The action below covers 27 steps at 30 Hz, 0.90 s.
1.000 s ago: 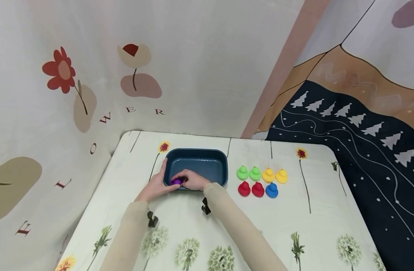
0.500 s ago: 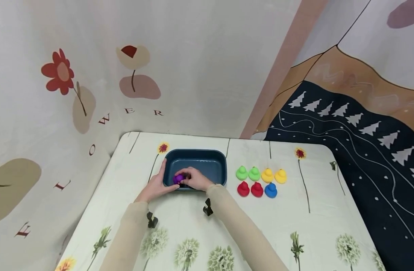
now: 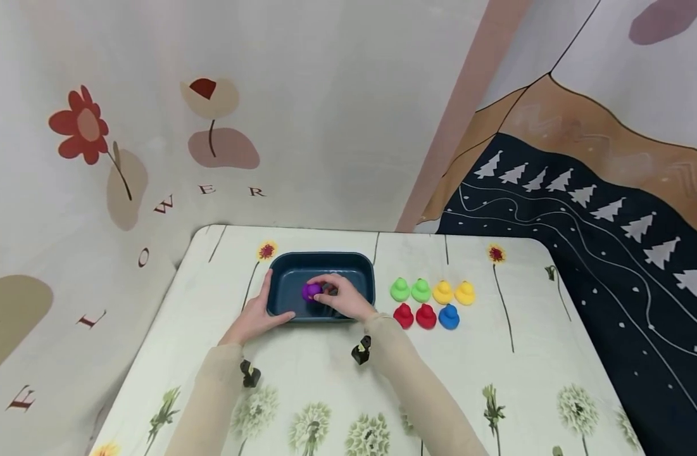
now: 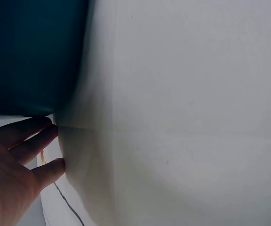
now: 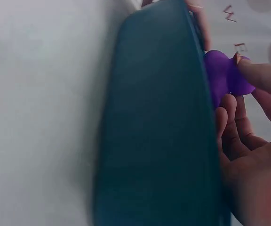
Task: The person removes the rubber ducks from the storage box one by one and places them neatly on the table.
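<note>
A dark blue rectangular tray stands on the table, and its outer wall fills much of the right wrist view. Thumb and fingertips of my right hand pinch a purple rubber duck inside the tray, left of its middle. The same duck shows past the rim in the right wrist view; whether it touches the tray floor I cannot tell. My left hand is spread round the tray's front left corner, fingers along the left side, thumb at the front wall.
Right of the tray, small ducks sit in two rows: green ducks and yellow ducks behind, red ducks and a blue duck in front. The flower-print tablecloth reaches a curtain wall behind.
My right hand has moved the purple duck from the tray's front left corner back and right, towards the middle. The left hand keeps its place at the tray. The head view has shifted slightly.
</note>
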Motion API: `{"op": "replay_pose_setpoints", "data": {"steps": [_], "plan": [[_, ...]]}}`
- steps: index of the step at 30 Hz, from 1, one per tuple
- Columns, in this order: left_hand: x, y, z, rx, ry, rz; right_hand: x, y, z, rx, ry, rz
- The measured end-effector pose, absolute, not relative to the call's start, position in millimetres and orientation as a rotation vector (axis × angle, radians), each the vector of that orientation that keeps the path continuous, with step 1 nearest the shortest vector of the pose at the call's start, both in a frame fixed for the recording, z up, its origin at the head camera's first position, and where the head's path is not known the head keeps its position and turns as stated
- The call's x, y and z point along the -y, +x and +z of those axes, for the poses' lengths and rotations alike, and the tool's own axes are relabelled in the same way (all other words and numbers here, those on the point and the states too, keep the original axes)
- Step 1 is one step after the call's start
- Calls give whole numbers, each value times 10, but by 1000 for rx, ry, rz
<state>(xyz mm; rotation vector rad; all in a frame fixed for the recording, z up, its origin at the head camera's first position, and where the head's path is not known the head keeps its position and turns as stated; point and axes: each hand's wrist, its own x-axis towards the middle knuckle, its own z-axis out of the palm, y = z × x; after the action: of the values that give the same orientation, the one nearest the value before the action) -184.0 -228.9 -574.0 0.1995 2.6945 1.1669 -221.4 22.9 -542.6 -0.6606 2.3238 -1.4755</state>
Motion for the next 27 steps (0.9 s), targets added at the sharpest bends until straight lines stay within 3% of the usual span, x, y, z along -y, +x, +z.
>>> {"op": "replay_pose_setpoints", "data": {"steps": [27], "plan": [[2318, -1852, -5774, -2686, 229, 1181, -1028, -2127, -5246, -2476, -616, -1618]]}}
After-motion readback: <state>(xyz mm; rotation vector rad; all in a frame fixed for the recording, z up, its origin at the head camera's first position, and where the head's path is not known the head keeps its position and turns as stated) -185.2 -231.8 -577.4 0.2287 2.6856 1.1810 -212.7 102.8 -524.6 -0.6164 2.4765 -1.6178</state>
